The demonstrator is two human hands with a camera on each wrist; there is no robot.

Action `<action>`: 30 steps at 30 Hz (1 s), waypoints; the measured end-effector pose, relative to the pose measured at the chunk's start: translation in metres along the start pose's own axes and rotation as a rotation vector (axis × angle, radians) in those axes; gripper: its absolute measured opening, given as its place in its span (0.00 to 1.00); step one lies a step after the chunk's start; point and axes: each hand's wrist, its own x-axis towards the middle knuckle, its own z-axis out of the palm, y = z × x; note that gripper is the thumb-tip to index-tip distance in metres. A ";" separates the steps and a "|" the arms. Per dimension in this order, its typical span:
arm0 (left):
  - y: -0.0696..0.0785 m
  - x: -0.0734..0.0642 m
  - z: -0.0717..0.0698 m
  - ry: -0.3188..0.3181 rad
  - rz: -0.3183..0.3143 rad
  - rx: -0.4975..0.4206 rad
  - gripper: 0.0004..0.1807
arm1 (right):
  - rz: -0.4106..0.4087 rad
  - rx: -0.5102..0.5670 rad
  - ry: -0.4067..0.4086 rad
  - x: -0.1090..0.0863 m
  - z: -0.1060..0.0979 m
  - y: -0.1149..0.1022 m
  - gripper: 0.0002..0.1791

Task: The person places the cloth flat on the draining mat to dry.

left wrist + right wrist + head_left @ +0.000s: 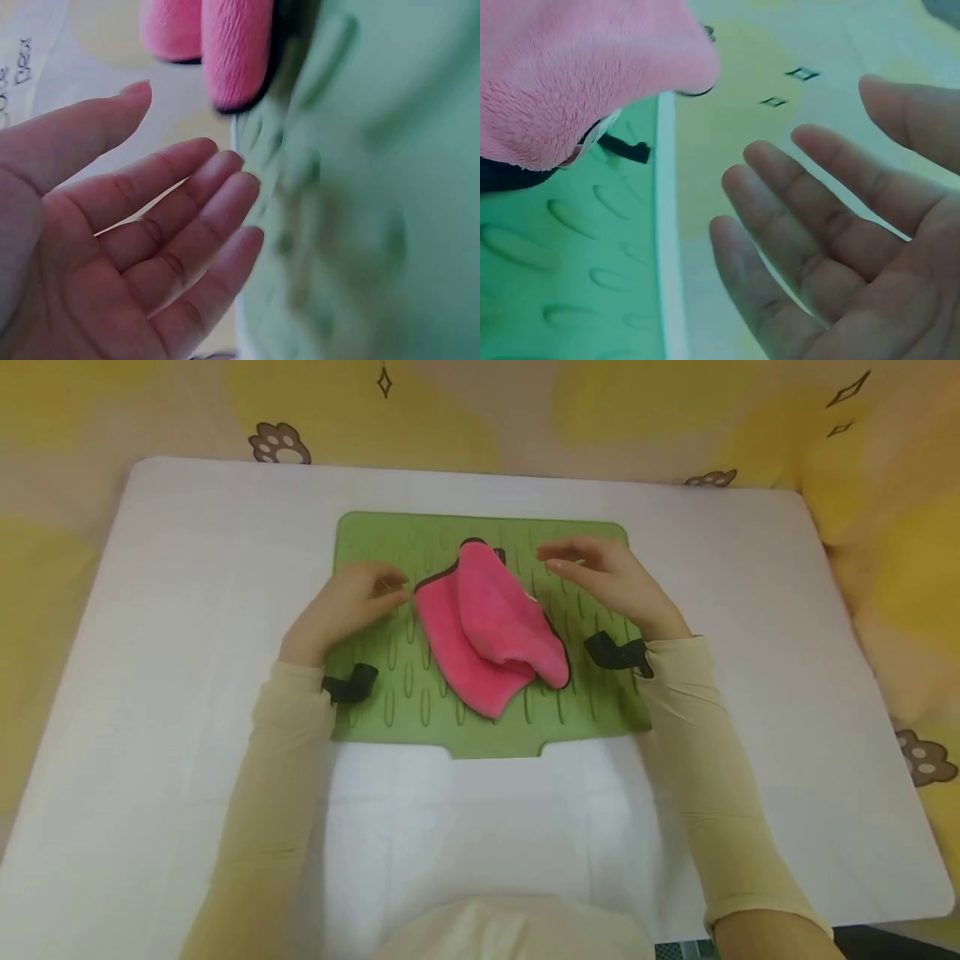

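A pink plush cloth (495, 627) with a dark trimmed edge lies crumpled and folded over itself on a green ridged mat (375, 652). My left hand (348, 606) hovers just left of the cloth, its fingertips close to the edge and nothing held. In the left wrist view the fingers (191, 225) are relaxed and spread, apart from the pink folds (236, 52). To the upper right of the cloth is my right hand (607, 572), also holding nothing. The right wrist view shows its palm and loosely extended fingers (780, 217), with the cloth (592, 75) beyond them.
The mat lies on a white table (480, 827), with a tab along its near edge. A small dark strap (626, 148) sticks out from under the cloth. Black wrist camera mounts (352, 683) sit on both sleeves. A yellow patterned curtain (510, 410) hangs behind the table.
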 end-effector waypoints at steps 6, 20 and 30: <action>-0.007 0.023 0.025 -0.050 -0.063 -0.082 0.20 | 0.038 0.080 -0.070 0.032 0.025 0.027 0.20; -0.013 0.029 0.028 0.132 -0.071 -0.419 0.14 | -0.105 0.354 -0.187 0.043 0.044 0.050 0.22; -0.015 0.031 0.034 0.187 -0.046 -0.498 0.14 | -0.165 0.589 0.019 0.036 0.037 0.060 0.08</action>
